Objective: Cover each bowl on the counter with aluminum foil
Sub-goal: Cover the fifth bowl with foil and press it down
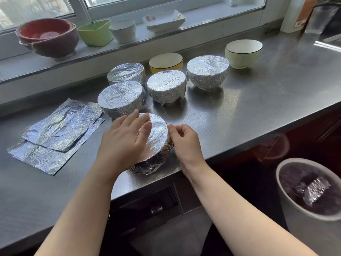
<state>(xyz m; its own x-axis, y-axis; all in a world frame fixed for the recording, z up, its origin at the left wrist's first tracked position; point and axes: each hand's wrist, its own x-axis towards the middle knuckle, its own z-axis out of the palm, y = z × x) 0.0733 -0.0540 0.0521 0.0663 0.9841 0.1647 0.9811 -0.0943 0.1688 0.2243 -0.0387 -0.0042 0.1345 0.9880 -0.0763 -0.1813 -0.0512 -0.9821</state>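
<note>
The foil-wrapped round bowl (154,145) nearest the counter's front edge sits under both hands, its top a smooth, taut silver disc and its sides crumpled into dark, wrinkled folds down to the base. The left hand (125,139) lies flat across the left half of the foil top, fingers straight and spread, pressing down without curling round anything. The right hand (184,141) is at the bowl's right rim, its fingers curled and its fingertips pinching the foil edge there. Five bowls in all wear foil: this one and four other foil-covered bowls (167,85) standing close together behind it, nearly touching one another. Two bowls stand uncovered farther back: a yellow bowl with a white inside (165,62) just behind the covered group, and a pale cream bowl with a dark rim (243,53) off to the right. Two flat sheets of aluminium foil (60,133) lie overlapped on the brushed steel counter (258,108) to the left of the hands. The bowl being wrapped is close to the front edge, while the counter to the right of it lies bare. On the window sill behind stand stacked dark red bowls (48,36), a green square container (95,32), a white ribbed cup (123,30) and a white rectangular dish (164,20). A grey bin (311,209) on the floor at right holds crumpled foil.
</note>
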